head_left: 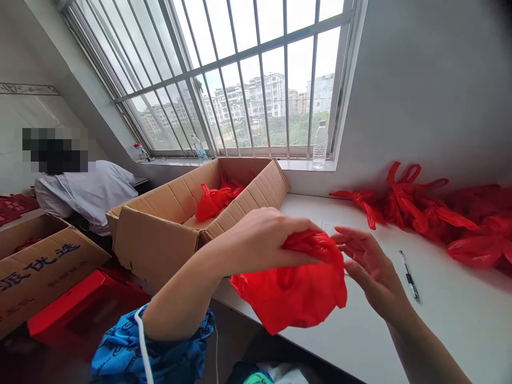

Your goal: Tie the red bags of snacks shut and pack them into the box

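Note:
A red plastic bag hangs over the near edge of the white table, its upper part bunched up. My left hand is closed round that gathered top from the left, its fingertips partly hidden by the plastic. Close to the bag's right side is my right hand, fingers apart and curved towards it; whether the fingertips touch the plastic I cannot tell. What the bag holds, if anything, is hidden.
An open cardboard box with red bags inside stands left of the table. A pen and a heap of red bags lie right. Bottles line the sill. A person in white sits beyond another box.

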A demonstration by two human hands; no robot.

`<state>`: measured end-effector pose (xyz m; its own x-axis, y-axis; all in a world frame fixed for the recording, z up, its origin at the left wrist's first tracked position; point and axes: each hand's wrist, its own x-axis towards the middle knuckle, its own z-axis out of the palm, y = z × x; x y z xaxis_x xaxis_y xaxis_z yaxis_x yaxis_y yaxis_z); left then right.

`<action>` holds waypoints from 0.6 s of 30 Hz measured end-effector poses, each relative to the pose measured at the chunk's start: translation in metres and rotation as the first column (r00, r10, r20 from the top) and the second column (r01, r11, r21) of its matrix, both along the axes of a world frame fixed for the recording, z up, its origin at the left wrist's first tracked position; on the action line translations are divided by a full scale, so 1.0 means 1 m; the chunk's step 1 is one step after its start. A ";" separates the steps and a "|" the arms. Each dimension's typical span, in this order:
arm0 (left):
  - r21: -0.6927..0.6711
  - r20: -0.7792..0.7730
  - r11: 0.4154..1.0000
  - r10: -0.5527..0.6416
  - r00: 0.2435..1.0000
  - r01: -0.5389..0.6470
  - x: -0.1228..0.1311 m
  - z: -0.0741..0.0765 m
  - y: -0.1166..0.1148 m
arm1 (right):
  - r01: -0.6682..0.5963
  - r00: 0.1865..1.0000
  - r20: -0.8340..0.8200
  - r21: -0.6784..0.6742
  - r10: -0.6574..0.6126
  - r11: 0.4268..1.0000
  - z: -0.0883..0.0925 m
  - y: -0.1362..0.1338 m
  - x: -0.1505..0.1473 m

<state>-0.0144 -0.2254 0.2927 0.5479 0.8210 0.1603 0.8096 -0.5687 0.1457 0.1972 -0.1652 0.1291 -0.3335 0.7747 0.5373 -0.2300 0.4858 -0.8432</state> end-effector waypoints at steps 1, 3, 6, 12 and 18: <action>0.040 0.027 0.999 0.023 0.999 -0.025 -0.004 0.008 -0.005 | 0.020 0.999 -0.049 -0.058 -0.023 0.998 -0.006 0.003 -0.003; 0.122 0.098 0.988 0.085 0.992 -0.096 -0.010 0.019 -0.015 | 0.044 0.995 -0.086 -0.169 -0.059 0.985 -0.018 0.008 -0.009; 0.242 0.164 0.955 0.134 0.977 -0.171 -0.020 0.033 -0.030 | 0.014 0.999 0.035 -0.208 -0.007 0.978 -0.034 0.006 -0.024; 0.396 0.199 0.807 0.390 0.899 -0.438 -0.058 0.066 -0.042 | -0.183 0.919 0.353 -0.020 0.178 0.983 -0.040 -0.029 -0.070; 0.223 0.315 0.601 0.701 0.640 -0.767 -0.149 0.089 -0.021 | -0.413 0.811 0.488 0.090 0.322 0.906 -0.050 -0.050 -0.088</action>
<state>-0.1633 -0.2462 0.3821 -0.2847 0.8157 0.5036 0.9499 0.1693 0.2627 0.1091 -0.2150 0.0791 -0.8129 0.4469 0.3735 -0.0390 0.5981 -0.8005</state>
